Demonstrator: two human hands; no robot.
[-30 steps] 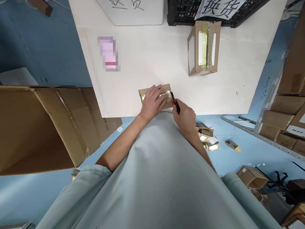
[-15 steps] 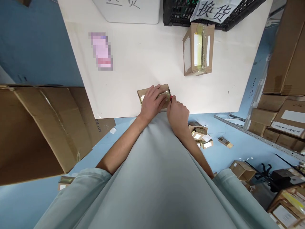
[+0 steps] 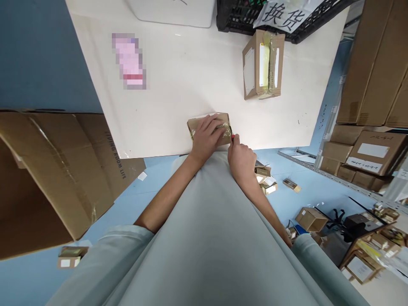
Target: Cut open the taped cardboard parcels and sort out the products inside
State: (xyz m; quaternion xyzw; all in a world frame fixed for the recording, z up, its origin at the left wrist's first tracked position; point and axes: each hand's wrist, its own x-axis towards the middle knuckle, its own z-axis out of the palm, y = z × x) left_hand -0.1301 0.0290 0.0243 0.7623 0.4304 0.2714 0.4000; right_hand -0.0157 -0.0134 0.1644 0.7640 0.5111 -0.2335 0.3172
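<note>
A small taped cardboard box (image 3: 195, 124) lies at the near edge of the white table (image 3: 178, 89). My left hand (image 3: 206, 138) lies on top of it, fingers curled over the shiny tape, pressing it down. My right hand (image 3: 241, 159) is closed around a red and black cutter (image 3: 233, 137), whose tip touches the box's right end. Only a small red bit of the cutter shows above my fingers.
A taller taped cardboard box (image 3: 263, 64) stands farther back on the table, before a black crate (image 3: 242, 19) with a paper sign and a white bin (image 3: 174, 12). A large open carton (image 3: 47, 170) is at my left. Small boxes litter the blue floor; stacked cartons (image 3: 366, 97) stand right.
My right hand turned over the cutter and moved in against the box's right end, so most of the cutter is now hidden. The left hand stayed on the box. The view shifted slightly.
</note>
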